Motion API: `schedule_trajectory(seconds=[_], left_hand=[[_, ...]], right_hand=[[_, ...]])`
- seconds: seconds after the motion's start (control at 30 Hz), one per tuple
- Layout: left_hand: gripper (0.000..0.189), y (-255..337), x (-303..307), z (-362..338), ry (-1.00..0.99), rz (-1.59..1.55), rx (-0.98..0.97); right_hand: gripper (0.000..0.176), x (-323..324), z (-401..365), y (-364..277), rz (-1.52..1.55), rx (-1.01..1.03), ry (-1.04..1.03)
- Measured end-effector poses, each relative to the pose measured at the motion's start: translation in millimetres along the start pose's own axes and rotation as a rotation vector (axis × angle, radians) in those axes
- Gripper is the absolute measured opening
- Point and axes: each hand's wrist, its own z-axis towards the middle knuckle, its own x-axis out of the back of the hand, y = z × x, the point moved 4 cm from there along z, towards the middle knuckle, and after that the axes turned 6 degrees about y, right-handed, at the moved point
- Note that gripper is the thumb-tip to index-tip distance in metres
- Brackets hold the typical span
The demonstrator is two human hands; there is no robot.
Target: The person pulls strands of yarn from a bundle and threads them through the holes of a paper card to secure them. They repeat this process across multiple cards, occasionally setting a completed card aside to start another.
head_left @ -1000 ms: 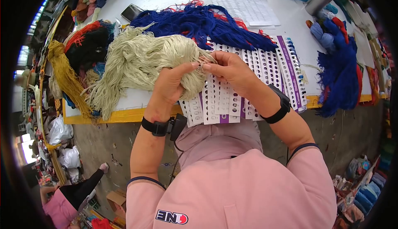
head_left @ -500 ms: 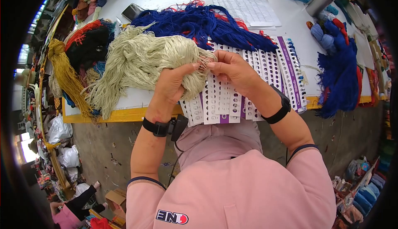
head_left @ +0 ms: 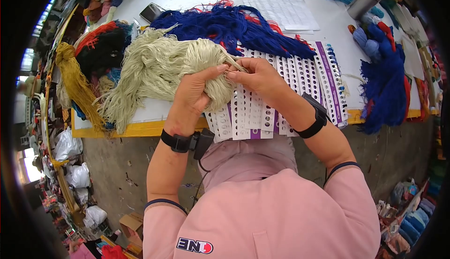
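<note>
A large pale green skein of thread (head_left: 154, 62) lies across the table's near side, its right end bunched between my hands. My left hand (head_left: 199, 88) is closed around that end, thumb and finger pinching at its tip. Close beside it, my right hand (head_left: 255, 76) pinches a few strands drawn out from the skein's end. Exactly how the strands run between the fingertips is too fine to make out. Under my hands lie several white cards with rows of holes (head_left: 241, 114) and purple bands. A dark blue skein with red strands (head_left: 215, 25) rests just behind.
Mustard (head_left: 77, 81) and black skeins (head_left: 101, 55) lie at the left. A blue skein (head_left: 384, 85) hangs over the front edge at right. Printed sheets (head_left: 276, 6), a phone (head_left: 152, 11) and a metal flask (head_left: 365, 1) are farther back. Another person (head_left: 84, 249) is at lower left.
Both hands stay at the skein's end, with the fingertips shifted only slightly. The other person at lower left has moved lower, mostly out of view.
</note>
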Motion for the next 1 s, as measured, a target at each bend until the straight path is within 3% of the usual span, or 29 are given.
schedule_trajectory(seconds=[0.17,0.27,0.6,0.7,0.87,0.97,1.0], left_hand=[[0.025,-0.9,-4.2,-3.8,0.036,-0.019,-0.060],[0.026,0.6,-8.5,-8.2,-0.087,0.150,-0.153],[0.030,-3.5,-2.6,-5.7,-0.030,0.101,-0.117],[0.030,-5.0,-4.7,-6.5,-0.032,0.135,-0.137],[0.027,-8.0,-6.0,-7.8,-0.045,0.128,-0.199],[0.024,0.1,-12.2,-18.1,0.051,-0.003,-0.125],[0.023,1.2,-3.9,-16.6,-0.021,-0.047,-0.046]], right_hand=[[0.016,5.0,-1.0,5.4,0.071,-0.009,-0.050],[0.016,5.8,0.0,9.0,0.124,-0.005,-0.036],[0.016,8.0,2.7,14.7,0.341,-0.124,-0.043],[0.015,3.2,-0.8,3.3,0.092,-0.001,0.007],[0.015,5.0,6.2,9.6,0.269,0.003,0.036],[0.015,12.4,5.2,5.1,0.462,-0.032,-0.012],[0.014,16.0,3.7,2.5,0.538,-0.048,-0.031]])
